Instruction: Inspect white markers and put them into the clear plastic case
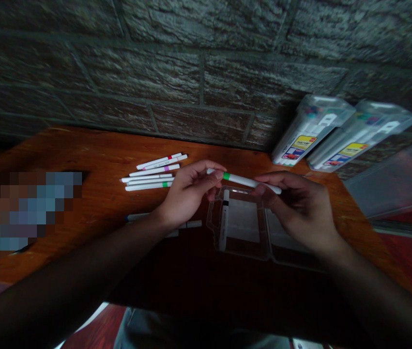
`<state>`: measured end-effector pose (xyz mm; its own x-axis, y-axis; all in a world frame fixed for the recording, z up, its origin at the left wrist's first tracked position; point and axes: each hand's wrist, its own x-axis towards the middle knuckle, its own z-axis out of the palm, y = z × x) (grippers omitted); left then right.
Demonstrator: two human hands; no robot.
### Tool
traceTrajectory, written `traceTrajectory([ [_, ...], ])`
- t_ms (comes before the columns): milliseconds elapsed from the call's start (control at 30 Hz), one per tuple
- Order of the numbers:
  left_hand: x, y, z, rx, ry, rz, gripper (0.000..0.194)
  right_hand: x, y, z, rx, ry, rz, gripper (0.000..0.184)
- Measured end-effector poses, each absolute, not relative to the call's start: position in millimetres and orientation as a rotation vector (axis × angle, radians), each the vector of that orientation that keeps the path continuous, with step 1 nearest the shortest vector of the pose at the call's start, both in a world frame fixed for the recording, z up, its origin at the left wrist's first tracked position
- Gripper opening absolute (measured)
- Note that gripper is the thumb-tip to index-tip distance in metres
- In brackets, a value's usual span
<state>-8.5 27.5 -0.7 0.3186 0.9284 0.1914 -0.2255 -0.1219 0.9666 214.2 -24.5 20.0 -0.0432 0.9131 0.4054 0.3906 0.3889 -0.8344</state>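
Both my hands hold one white marker with a green band (pixel 244 181) level above an open clear plastic case (pixel 244 228). My left hand (pixel 187 194) pinches the marker's left end with curled fingers. My right hand (pixel 300 206) grips its right end. One white marker with a black tip (pixel 223 220) lies inside the case. Several white markers with coloured bands (pixel 153 172) lie in a loose row on the wooden table (pixel 97 160), left of my left hand. More markers (pixel 191 224) lie partly hidden under my left wrist.
Two clear marker boxes (pixel 311 131) (pixel 360 135) with yellow labels lean against the dark brick wall at the back right. A clear plastic sheet or lid (pixel 398 184) lies to the right. A blurred-out patch covers the table's left side.
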Motion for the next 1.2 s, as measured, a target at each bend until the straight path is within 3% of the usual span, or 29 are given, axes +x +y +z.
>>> traceTrajectory([
  [733, -9.2, 26.6, 1.4, 1.038, 0.713, 1.159, 0.012, 218.6, -21.8, 23.6, -1.027, -1.353, 1.056, 0.017],
  [1200, -10.6, 27.5, 0.5, 1.052, 0.693, 1.122, 0.013, 219.3, -18.5, 26.4, -1.06, -1.218, 1.115, 0.016],
])
